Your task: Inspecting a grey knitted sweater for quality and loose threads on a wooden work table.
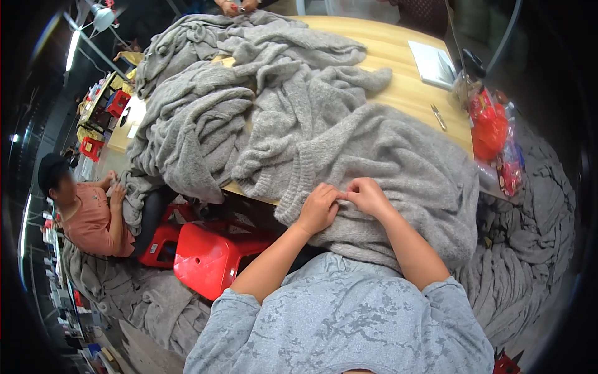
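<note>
A grey knitted sweater lies spread over the near edge of the table and hangs down toward my lap. Its ribbed band runs along the left side. My left hand rests on the knit with fingers bent and pressed together at the fabric. Close beside it, my right hand pinches at the same spot, the fingertips of both hands almost touching. Whether a thread or other small thing is between the fingertips is too small to tell.
More grey knitwear is heaped on the table's left. Thread snips, white papers and a red plastic bag lie to the right. A red stool and a seated person are at left. Another person's hands show at the far edge.
</note>
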`<action>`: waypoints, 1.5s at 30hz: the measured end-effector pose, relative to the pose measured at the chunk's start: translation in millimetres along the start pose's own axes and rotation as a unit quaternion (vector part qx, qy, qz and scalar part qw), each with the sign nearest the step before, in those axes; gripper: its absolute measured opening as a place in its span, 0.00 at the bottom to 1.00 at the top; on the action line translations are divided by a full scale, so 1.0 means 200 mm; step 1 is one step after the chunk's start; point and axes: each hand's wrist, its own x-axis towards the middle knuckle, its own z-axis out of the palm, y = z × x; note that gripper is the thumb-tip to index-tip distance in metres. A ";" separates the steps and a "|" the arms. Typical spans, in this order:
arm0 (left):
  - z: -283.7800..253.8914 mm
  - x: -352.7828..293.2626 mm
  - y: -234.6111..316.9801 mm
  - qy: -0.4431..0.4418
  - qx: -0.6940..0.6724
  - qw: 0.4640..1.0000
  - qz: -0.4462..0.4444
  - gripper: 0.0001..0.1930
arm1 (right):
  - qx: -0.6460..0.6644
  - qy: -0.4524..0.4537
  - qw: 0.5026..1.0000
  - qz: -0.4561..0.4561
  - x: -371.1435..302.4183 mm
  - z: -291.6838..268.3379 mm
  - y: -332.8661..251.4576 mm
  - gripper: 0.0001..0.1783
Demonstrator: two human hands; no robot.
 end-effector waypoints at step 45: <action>0.10 -0.05 -0.08 0.096 0.033 0.995 0.006 0.12 | -0.092 -0.030 0.987 -0.129 0.06 0.04 0.06 0.09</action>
